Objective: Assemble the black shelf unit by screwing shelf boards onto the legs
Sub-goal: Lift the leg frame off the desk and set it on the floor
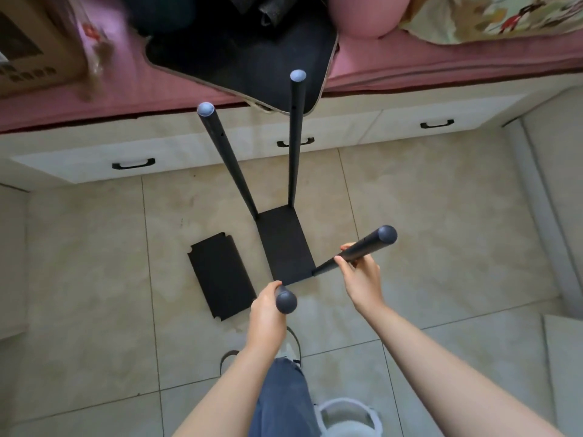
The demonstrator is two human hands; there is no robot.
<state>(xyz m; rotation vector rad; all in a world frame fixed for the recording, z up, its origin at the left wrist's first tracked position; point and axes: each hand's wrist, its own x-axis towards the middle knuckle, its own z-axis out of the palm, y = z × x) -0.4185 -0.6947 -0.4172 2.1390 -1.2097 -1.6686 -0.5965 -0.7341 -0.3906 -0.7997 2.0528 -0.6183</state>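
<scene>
The black shelf unit stands on the tiled floor, seen from above. One black shelf board (285, 247) is fixed low between its legs. Two far legs, the left one (225, 156) and the right one (296, 137), rise toward me with grey end caps. My left hand (268, 310) grips the near left leg (286, 300) just under its cap. My right hand (359, 279) holds the near right leg (356, 252), which leans out to the right. A loose black shelf board (220, 275) lies flat on the floor, left of the unit.
A bed with a pink sheet (441, 58) and white drawers (132, 162) runs across the far side. A black mat (246, 55) hangs over the bed edge. A cardboard box (28, 48) sits far left. A white bucket (347, 417) stands by my feet.
</scene>
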